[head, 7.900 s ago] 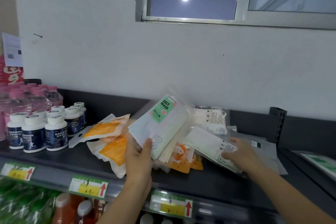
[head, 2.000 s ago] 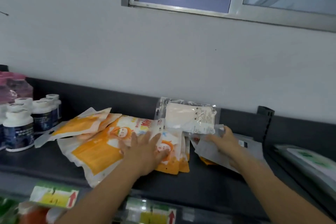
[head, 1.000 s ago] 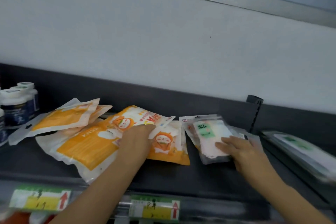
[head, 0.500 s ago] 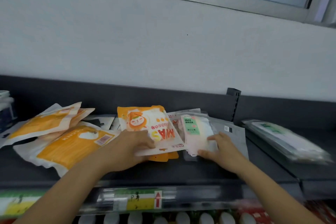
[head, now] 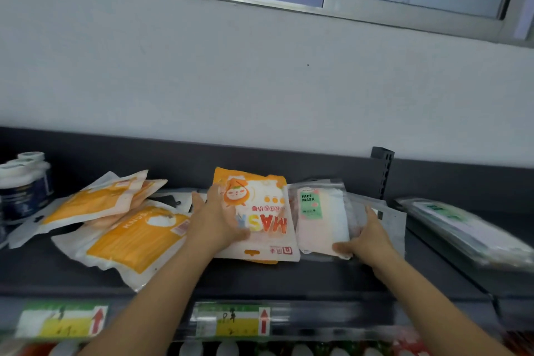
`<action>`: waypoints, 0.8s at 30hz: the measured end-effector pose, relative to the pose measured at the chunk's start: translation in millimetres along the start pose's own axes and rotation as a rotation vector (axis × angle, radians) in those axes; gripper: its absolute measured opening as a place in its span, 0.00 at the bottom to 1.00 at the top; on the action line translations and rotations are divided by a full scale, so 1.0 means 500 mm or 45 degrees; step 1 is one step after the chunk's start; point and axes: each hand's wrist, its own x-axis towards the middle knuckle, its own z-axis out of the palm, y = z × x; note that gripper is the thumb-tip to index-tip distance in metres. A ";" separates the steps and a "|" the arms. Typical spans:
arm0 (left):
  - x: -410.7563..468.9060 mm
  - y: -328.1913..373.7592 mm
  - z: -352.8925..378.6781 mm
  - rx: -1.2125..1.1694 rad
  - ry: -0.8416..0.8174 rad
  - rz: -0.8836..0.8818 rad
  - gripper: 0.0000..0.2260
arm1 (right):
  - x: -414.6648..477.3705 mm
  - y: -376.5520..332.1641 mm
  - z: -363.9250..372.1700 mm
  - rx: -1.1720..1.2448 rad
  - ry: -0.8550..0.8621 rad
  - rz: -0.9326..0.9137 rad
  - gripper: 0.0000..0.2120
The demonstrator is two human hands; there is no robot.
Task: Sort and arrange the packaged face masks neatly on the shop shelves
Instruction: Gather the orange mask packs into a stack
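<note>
On the dark top shelf (head: 289, 272), the fingers (head: 213, 196) of the left hand (head: 219, 220) lie straight and spread, flat on the orange cartoon mask pack (head: 260, 211). Its "MASK" lettering reads upside-down from here. This pack tops a small stack at the middle of the shelf. Just beside it on the right lies the clear FACE MASK pack (head: 320, 217) with a green label. The right hand (head: 367, 240) grips this pack's near right corner, thumb along the near edge and fingers running up the right side. A grey pouch (head: 393, 220) shows beneath and beyond that hand.

Left of the left hand, plain orange mask packs (head: 135, 237) sprawl in a loose, overlapping heap. Further left stand white-capped bottles (head: 23, 188). On the neighbouring shelf to the right lies another stack of clear packs (head: 468, 228). Blurred price labels (head: 231, 321) with red arrows line the shelf's front edge.
</note>
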 end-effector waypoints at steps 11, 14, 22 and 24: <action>-0.043 0.056 -0.004 -0.642 0.206 0.284 0.44 | -0.001 0.003 -0.035 0.437 0.251 -0.197 0.39; -0.052 0.081 0.000 -0.781 0.278 0.358 0.33 | -0.016 0.014 -0.069 0.479 0.320 -0.278 0.37; -0.099 0.202 0.079 -0.910 0.296 0.543 0.19 | -0.056 0.080 -0.231 0.597 0.440 -0.309 0.37; -0.115 0.225 0.121 -0.926 0.252 0.514 0.20 | -0.073 0.109 -0.286 0.564 0.462 -0.302 0.36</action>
